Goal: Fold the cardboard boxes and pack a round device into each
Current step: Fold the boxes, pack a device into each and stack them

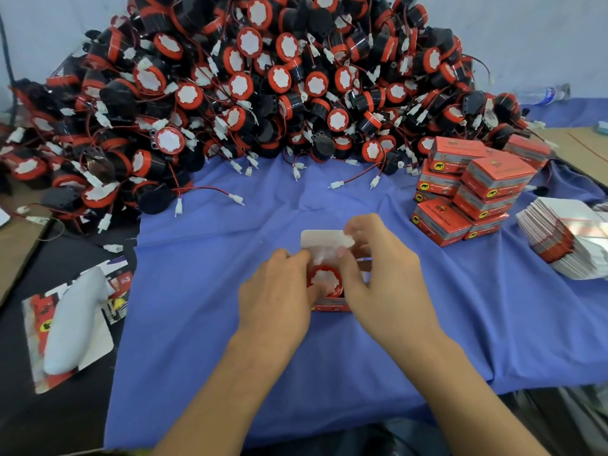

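Pressing a round device [325,280] into the open box [330,306], I gripped its sides with left hand [276,292] and right hand [378,278]; lid [320,237] was unclosed; packed boxes [477,189] stood stacked; device pile [263,77] waited.

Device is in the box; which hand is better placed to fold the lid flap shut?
Probably the right hand: its fingers curl over the white flap. The left hand holds the box lower, thumb on the round device.

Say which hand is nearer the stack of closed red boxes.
Right. The right hand holds the open box from its right, toward the stack of closed red boxes. The left hand holds it from the left, farther away.
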Tool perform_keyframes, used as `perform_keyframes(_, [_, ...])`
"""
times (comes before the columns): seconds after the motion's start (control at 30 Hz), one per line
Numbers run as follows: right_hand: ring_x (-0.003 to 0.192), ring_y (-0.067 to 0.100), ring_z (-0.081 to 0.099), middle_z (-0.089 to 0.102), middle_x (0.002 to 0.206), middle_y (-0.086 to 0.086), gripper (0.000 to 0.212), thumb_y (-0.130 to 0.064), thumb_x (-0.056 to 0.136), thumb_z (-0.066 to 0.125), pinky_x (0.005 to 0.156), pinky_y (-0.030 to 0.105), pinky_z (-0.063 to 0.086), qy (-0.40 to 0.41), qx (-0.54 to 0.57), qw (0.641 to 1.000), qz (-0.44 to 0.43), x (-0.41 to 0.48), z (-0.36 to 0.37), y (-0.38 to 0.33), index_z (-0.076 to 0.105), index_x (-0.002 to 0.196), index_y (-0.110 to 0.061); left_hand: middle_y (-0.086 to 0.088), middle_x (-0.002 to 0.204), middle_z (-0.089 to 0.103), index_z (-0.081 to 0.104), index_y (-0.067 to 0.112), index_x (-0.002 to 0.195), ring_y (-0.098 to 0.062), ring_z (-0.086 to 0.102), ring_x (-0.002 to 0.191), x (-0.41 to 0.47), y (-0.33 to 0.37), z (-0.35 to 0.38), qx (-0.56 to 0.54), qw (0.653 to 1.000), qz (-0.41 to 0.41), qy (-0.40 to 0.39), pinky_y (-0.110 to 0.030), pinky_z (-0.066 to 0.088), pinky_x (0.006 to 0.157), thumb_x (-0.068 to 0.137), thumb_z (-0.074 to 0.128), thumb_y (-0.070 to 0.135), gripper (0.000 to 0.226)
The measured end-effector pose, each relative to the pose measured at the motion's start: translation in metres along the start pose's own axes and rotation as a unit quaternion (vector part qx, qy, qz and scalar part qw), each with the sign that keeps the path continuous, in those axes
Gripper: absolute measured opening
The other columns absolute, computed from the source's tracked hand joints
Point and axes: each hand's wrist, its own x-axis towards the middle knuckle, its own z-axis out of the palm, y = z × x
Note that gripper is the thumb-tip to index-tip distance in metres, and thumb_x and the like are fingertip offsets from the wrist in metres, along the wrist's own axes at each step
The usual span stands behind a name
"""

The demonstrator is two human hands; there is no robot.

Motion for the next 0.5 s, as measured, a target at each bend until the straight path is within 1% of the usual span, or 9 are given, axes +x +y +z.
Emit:
perform_keyframes(0.07, [0.086,0.020,0.062,0.060,0.098,-0.004,0.017,-0.012,0.098,0.056,0.072,0.042,0.053,-0.024,-0.031,0.999,-0.015,0.002,0.002,-0.003,0.052,0.106,-0.027,0.007,0.094,0.047,0.043,0.035,0.090,-0.019,0.050,0.085,-0.001,-0.001,0.000,-0.009,1.000,-0.001,-0.002,-0.033,0.034,0.060,0.097,0.057,0.056,0.027])
perform_keyframes(0.17, [0.075,0.020,0.054,0.056,0.089,-0.004,0.010,-0.010,0.096,0.054,0.066,0.039,0.046,-0.046,-0.057,0.997,-0.025,0.003,0.005,-0.006,0.052,0.099,-0.020,0.007,0.091,0.048,0.039,0.039,0.086,-0.018,0.053,0.083,-0.002,-0.002,0.000,-0.025,1.000,0.004,-0.004,-0.032,0.034,0.058,0.098,0.055,0.052,0.024])
perform_keyframes(0.2, [0.074,0.020,0.052,0.055,0.089,-0.005,0.008,-0.010,0.096,0.053,0.064,0.038,0.044,-0.055,-0.072,0.996,-0.025,0.003,0.006,-0.006,0.051,0.097,-0.018,0.007,0.089,0.048,0.038,0.040,0.085,-0.018,0.052,0.082,-0.002,-0.002,0.001,-0.031,1.000,0.005,-0.003,-0.031,0.032,0.056,0.099,0.053,0.051,0.023])
perform_keyframes(0.3, [0.079,0.018,0.048,0.052,0.101,-0.009,0.008,-0.010,0.097,0.052,0.063,0.032,0.037,-0.068,-0.111,0.991,-0.021,0.001,0.011,-0.007,0.053,0.102,-0.017,0.006,0.083,0.047,0.036,0.043,0.083,-0.018,0.050,0.075,-0.003,-0.004,0.005,-0.032,0.999,-0.002,0.011,-0.031,0.030,0.052,0.099,0.047,0.044,0.020])
perform_keyframes(0.4, [0.089,0.014,0.044,0.049,0.108,-0.005,0.010,-0.011,0.097,0.052,0.068,0.028,0.040,-0.059,-0.121,0.991,-0.024,-0.001,0.015,-0.008,0.056,0.104,-0.016,0.006,0.083,0.048,0.038,0.045,0.086,-0.018,0.052,0.076,-0.004,-0.007,0.009,-0.039,0.999,-0.003,0.019,-0.032,0.037,0.054,0.099,0.045,0.039,0.016])
perform_keyframes(0.43, [0.089,0.015,0.044,0.049,0.108,-0.004,0.009,-0.011,0.098,0.052,0.068,0.028,0.039,-0.058,-0.124,0.990,-0.026,-0.001,0.017,-0.008,0.056,0.104,-0.016,0.006,0.083,0.049,0.038,0.045,0.086,-0.018,0.052,0.077,-0.004,-0.008,0.010,-0.047,0.999,-0.002,0.021,-0.032,0.037,0.055,0.099,0.045,0.039,0.015])
perform_keyframes(0.5, [0.080,0.018,0.044,0.051,0.107,-0.004,0.008,-0.012,0.098,0.050,0.062,0.030,0.033,-0.067,-0.137,0.988,-0.025,0.000,0.020,-0.008,0.051,0.101,-0.019,0.007,0.084,0.051,0.037,0.045,0.082,-0.017,0.053,0.077,-0.003,-0.009,0.011,-0.058,0.998,-0.005,0.025,-0.031,0.036,0.054,0.098,0.044,0.040,0.018])
